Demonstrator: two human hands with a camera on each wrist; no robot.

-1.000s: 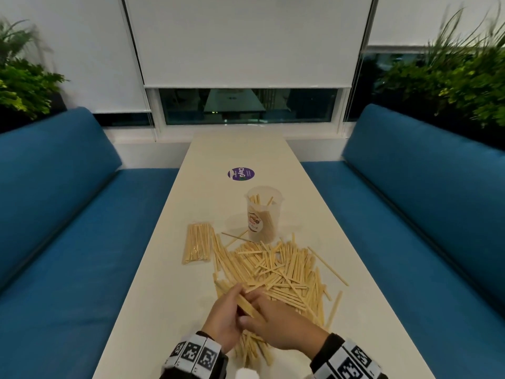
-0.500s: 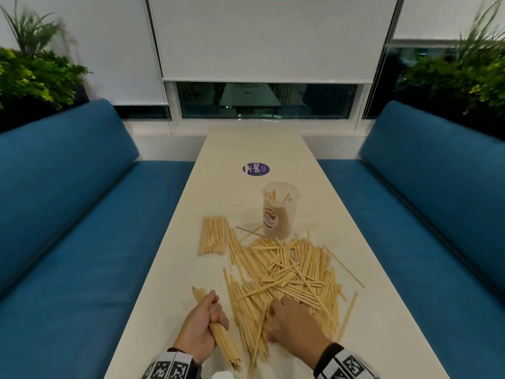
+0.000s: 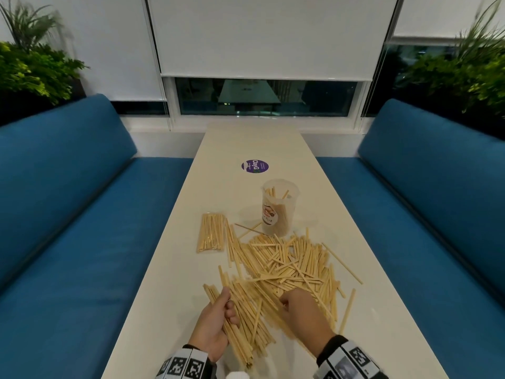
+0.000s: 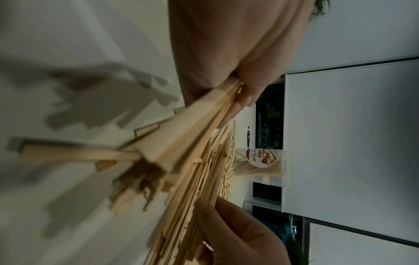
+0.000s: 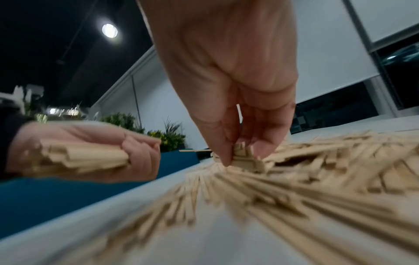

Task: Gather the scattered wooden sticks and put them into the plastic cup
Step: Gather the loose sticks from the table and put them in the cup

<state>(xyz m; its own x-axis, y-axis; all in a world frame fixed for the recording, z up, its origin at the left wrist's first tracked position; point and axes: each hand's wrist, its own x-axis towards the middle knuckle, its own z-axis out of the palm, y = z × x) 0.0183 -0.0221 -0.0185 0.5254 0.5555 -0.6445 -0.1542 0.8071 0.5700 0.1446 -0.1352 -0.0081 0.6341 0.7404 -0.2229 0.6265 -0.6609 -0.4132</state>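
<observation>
Left hand: the left hand sat at the near left of the pile, fingers and thumb curled round a bundle of sticks that ran diagonally through the fist; the bundle's near ends projected past the heel of the hand.
Right hand: the right hand was lowered, knuckles up, onto the near edge of the pile; in the right wrist view its thumb and fingertips pinched the ends of a few wooden sticks.
Loose sticks: the scattered wooden sticks lay crisscrossed in a broad heap across the middle of the table, between the hands and the cup.
Stray sticks: single sticks lay apart from the heap on its right side.
Plastic cup: the clear plastic cup stood upright just beyond the heap, partly filled with sticks, its label facing left.
Packaged sticks: a flat wrapped packet of sticks lay left of the cup, beside the heap.
Sticker: a round purple sticker was on the tabletop beyond the cup.
Seating: blue benches flanked the table.
</observation>
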